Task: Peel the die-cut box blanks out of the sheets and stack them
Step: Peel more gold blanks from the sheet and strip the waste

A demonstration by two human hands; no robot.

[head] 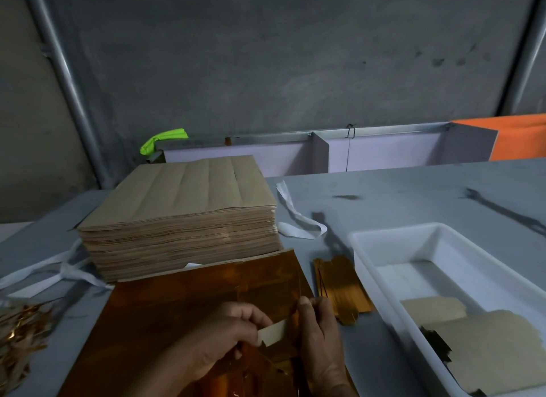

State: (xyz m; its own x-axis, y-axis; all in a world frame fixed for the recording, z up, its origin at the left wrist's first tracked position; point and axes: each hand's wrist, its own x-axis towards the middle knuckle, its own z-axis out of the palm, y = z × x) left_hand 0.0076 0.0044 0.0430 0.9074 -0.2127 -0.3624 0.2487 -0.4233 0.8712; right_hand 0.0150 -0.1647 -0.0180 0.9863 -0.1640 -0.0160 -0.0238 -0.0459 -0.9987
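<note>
Two-handed pinch, lower centre: left hand curled, fingers on pale tab; right hand edge-up, fingers gripping sheet.

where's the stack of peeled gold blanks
Head view, right of centre: the stack of gold blanks lies on the table between the gold sheet and the white tray.

Hands x2, sheet x1, tray x1.

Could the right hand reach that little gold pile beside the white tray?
Probably yes: the gold pile lies right beside the right hand, nothing between them, though the hand is pinching the gold sheet.
</note>
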